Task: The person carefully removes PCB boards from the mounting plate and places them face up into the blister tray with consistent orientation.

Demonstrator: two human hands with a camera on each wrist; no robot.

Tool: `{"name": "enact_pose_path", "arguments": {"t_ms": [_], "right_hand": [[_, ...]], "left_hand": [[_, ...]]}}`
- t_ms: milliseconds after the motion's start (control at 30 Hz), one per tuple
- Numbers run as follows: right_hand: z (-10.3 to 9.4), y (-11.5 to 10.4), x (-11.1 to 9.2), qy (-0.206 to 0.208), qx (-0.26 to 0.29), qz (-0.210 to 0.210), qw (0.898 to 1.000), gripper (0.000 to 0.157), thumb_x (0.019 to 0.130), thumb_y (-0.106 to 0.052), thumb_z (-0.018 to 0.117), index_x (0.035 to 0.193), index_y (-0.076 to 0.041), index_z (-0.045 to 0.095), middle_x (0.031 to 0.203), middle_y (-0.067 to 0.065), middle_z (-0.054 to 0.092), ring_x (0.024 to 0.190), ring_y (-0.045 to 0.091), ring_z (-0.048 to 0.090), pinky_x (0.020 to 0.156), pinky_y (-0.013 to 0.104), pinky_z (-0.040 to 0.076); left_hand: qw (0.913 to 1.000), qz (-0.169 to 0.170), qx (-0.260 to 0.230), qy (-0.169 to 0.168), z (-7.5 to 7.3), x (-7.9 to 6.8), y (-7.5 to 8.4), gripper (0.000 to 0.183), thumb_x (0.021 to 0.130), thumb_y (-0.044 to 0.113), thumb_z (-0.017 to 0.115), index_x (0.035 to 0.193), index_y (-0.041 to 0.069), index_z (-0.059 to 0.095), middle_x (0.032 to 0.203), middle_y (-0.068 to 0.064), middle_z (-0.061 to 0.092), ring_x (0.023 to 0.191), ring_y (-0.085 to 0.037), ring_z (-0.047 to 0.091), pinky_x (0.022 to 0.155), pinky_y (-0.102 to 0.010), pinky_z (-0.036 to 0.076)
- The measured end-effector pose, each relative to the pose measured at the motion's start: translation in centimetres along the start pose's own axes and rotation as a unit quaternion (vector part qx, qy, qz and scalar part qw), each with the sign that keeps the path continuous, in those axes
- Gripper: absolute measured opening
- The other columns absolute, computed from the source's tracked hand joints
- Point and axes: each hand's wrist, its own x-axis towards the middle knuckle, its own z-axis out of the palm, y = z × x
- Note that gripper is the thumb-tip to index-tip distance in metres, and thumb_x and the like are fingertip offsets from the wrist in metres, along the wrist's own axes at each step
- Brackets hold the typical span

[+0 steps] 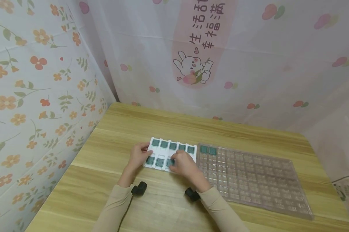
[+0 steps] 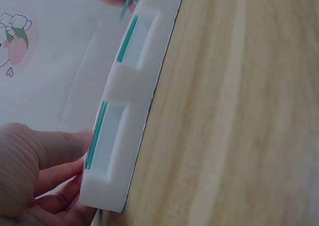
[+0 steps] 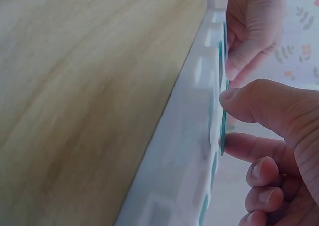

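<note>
Cloth (image 1: 249,54) printed with flowers hangs behind and left of the wood-grain bench (image 1: 128,120) I watch remotely. On it, I see the clear tray (image 1: 264,180) just right of the white tray (image 1: 169,153), two green chips (image 1: 212,151) in its far left corner. The left hand (image 1: 138,156) grips the white tray's left end; the right hand's (image 1: 184,163) thumb and finger pinch one chip (image 3: 224,131) at the near row.

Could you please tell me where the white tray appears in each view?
Head: the white tray below centre, left of the clear tray.
Left wrist: the tray slants from top centre to lower left.
Right wrist: the tray slants from upper right to bottom centre.
Shared landmark: the left hand, holding it.
</note>
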Motion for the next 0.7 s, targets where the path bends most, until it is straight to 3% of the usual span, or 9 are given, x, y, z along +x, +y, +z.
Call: {"name": "enact_pose_path", "arguments": {"t_ms": [300,700], "right_hand": [[-0.7,0.5,-0.3,-0.009,0.013,0.033,0.999,0.025,0.067,-0.016,0.081,0.083,0.001,0.071,0.075,0.007,0.06,0.064,0.015,0.053,0.059,0.027,0.051],[-1.5,1.5,-0.8,0.002,0.015,0.037,0.999,0.025,0.067,-0.014,0.081,0.083,0.002,0.071,0.078,0.01,0.063,0.07,0.02,0.059,0.063,0.029,0.053]], "left_hand": [[0.9999,-0.011,0.003,-0.004,0.1,0.1,-0.2,0.035,0.078,-0.003,0.07,0.112,-0.012,0.062,0.094,-0.02,0.061,0.082,-0.026,0.057,0.073,-0.034,0.052],[1.0,-0.007,-0.002,-0.003,0.0,0.0,-0.1,0.034,0.078,-0.004,0.07,0.111,-0.012,0.062,0.092,-0.02,0.062,0.081,-0.025,0.056,0.07,-0.029,0.051]]}}
